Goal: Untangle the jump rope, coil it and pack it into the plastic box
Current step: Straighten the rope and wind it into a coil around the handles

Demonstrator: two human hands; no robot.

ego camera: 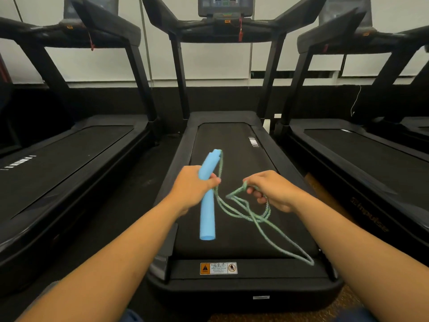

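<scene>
My left hand (pixel 194 187) grips the blue foam handles (pixel 208 196) (two, side by side) around their middle. Just right of it, my right hand (pixel 269 190) pinches the green rope (pixel 246 211), whose tangled loops hang below both hands, trailing toward me over the treadmill belt (pixel 234 138).

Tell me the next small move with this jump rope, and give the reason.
Probably draw the right hand further away from the left hand, pulling its pinched strand through. The left hand grips the blue foam handles, while the green rope hangs in several crossed loops over the treadmill belt, so it looks not yet untangled.
</scene>
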